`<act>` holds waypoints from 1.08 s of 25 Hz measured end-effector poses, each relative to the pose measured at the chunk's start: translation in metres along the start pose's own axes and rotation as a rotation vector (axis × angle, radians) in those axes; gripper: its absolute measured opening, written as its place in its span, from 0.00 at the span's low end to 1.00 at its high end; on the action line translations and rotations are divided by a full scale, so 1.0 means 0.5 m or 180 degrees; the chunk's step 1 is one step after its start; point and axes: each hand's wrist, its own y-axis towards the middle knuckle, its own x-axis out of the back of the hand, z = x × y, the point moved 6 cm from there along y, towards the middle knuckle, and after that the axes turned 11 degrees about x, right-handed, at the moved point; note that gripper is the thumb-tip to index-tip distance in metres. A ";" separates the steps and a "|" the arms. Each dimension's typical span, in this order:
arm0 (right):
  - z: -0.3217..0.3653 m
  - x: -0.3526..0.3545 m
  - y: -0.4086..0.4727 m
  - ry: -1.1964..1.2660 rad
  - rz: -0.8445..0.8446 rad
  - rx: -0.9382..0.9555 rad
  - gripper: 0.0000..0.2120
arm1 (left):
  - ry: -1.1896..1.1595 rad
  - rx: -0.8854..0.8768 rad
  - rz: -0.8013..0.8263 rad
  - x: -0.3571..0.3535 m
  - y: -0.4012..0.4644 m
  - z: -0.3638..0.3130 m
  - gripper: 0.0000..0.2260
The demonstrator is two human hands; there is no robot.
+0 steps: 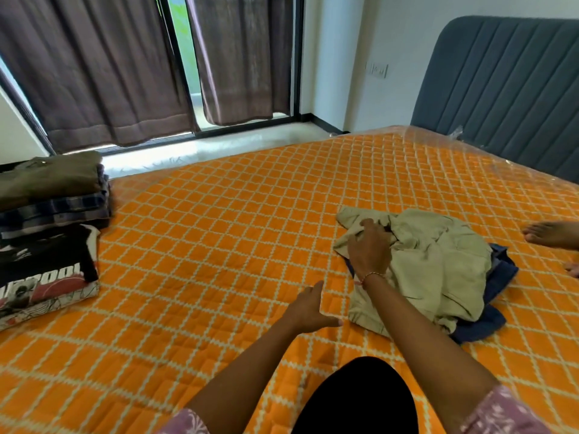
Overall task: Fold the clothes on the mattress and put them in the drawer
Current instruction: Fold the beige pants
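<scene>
A crumpled beige garment (435, 264) lies on the orange quilted mattress (219, 230), on top of a dark blue garment (498, 280). My right hand (369, 245) rests on the beige garment's left part, fingers curled into the cloth. My left hand (310, 308) hovers over the mattress just left of the pile, fingers straight and thumb out, holding nothing. At the left edge sits a stack of folded clothes (53, 189) with an olive piece on top, and a folded black printed T-shirt (44, 270) in front of it.
A grey padded headboard (507, 89) stands at the far right. Another person's bare foot (551, 234) rests on the mattress right of the pile. Brown curtains (94, 64) hang over a glass door beyond the bed. No drawer is in view.
</scene>
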 end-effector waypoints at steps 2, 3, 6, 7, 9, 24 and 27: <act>-0.115 0.020 -0.028 -0.0744 0.0351 -0.0847 0.34 | 0.0209 -0.0010 -0.0051 0.004 -0.003 0.015 0.44; -0.167 0.033 -0.051 -0.0711 0.0418 -0.1236 0.38 | 0.0282 -0.0004 -0.0096 0.007 -0.005 0.021 0.43; -0.203 0.035 -0.072 -0.0154 0.0284 -0.1236 0.26 | 0.0265 0.0007 -0.0074 -0.007 -0.005 0.005 0.47; -0.175 0.027 -0.067 0.0069 0.0241 -0.1037 0.22 | 0.0170 -0.0031 -0.0035 -0.015 -0.003 -0.010 0.50; -0.098 0.001 -0.061 0.0705 0.0289 -0.0731 0.19 | -0.0309 -0.0155 0.0008 -0.028 -0.002 -0.052 0.57; 0.187 0.029 -0.131 0.1774 0.1293 0.1191 0.35 | -0.3115 -0.0437 -0.1467 0.339 -0.195 0.030 0.09; 0.270 -0.009 -0.157 0.0396 0.1244 0.2113 0.58 | -0.2183 -0.0644 -0.1249 0.460 -0.282 0.064 0.09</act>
